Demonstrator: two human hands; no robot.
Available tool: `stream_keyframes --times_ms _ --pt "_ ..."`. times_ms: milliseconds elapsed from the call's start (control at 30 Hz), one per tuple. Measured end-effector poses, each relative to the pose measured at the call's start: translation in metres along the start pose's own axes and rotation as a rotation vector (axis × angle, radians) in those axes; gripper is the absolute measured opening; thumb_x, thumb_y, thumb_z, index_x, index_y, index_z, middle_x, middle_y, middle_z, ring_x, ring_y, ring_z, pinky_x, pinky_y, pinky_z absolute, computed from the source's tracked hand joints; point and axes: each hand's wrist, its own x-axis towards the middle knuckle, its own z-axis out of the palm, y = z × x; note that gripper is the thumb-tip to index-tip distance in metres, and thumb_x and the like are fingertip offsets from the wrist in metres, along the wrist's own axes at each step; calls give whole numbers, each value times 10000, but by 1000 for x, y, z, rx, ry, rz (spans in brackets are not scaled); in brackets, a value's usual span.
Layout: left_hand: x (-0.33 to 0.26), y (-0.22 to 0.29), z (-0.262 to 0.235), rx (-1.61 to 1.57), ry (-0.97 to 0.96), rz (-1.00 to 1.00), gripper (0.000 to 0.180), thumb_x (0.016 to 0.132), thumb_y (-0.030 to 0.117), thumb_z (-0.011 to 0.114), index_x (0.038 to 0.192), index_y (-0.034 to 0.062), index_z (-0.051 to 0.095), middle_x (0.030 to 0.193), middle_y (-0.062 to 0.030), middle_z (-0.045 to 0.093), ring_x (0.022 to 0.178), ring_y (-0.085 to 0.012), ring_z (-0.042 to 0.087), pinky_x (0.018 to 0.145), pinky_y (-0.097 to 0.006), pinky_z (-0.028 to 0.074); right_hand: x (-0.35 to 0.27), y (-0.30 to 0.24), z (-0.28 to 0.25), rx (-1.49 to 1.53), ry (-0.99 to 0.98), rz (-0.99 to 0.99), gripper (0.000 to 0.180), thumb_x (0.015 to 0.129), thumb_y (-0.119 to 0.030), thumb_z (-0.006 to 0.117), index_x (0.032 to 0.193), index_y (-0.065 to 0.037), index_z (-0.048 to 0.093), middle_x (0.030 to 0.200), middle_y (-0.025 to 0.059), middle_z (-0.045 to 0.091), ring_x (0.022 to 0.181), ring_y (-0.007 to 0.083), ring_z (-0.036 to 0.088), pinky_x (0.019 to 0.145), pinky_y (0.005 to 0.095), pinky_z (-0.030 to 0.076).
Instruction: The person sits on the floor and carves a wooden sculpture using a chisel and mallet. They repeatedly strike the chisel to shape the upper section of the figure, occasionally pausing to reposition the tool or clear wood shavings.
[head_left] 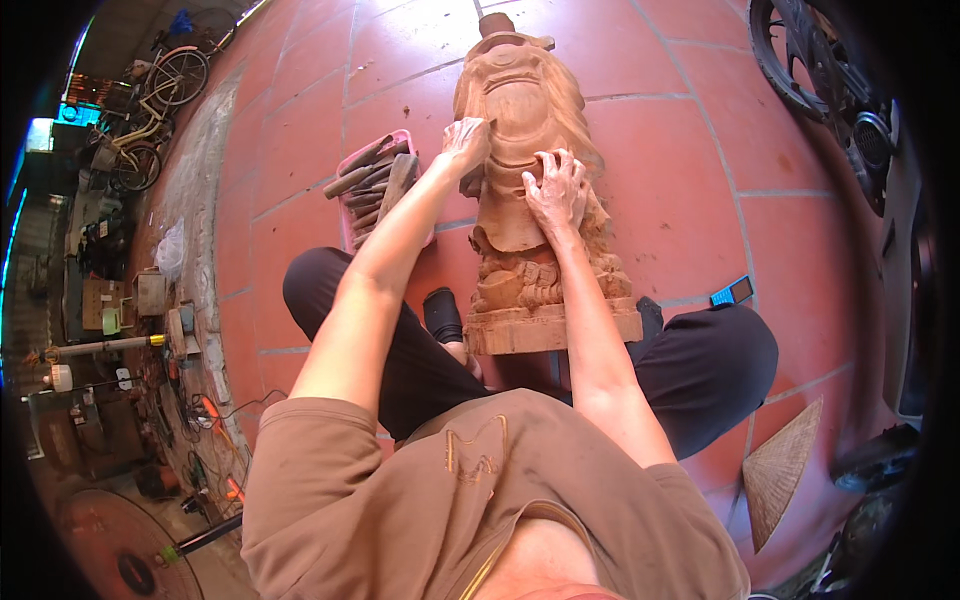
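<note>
A person sat on the red tiled floor (300,130) with a big wooden statue (525,110) lying between their legs. The statue's square base (552,328) was close to the person's body, and its top pointed away.

The left hand (466,143) rested on the left side of the statue, up near its middle. Its fingers were bent and close together, and they seemed to press something small against the wood — I could not tell what it was.

The right hand (556,188) lay flat on the statue just beside the left one. Its fingers were spread out over the carved wood, and it held nothing.

A pink tray (352,165) full of carving tools (372,188) sat on the floor just left of the statue. A small blue phone (731,292) lay to the right, near the person's knee. A cone-shaped straw hat (782,468) lay further back on the right. Bicycles (150,110) stood far off on the left — well apart from the statue.
</note>
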Motion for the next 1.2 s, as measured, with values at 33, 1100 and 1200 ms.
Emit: stream_keyframes --times_ms 33,1100,1200 --pt "-5 7 -4 -23 -1 35 212 773 66 567 874 -25 730 912 -276 692 872 -423 700 749 -499 559 0 4 0 -6 3 5 412 812 -304 727 1192 -181 626 1258 29 510 1239 263 454 1003 492 408" --pt "-4 -3 -11 -147 -145 -105 275 905 268 597 1127 180 735 1032 -202 708 994 -411 672 877 -507 529 0 5 0 -19 19 8 397 807 -304 736 1172 -184 640 1280 43 518 1246 269 459 1006 475 408" --pt "4 -9 -23 -146 -169 -114 294 901 271 605 1159 210 732 1017 -177 722 986 -385 683 874 -487 536 1 7 0 -25 25 11 395 810 -308 734 1173 -185 638 1271 37 519 1249 265 457 1009 472 405"
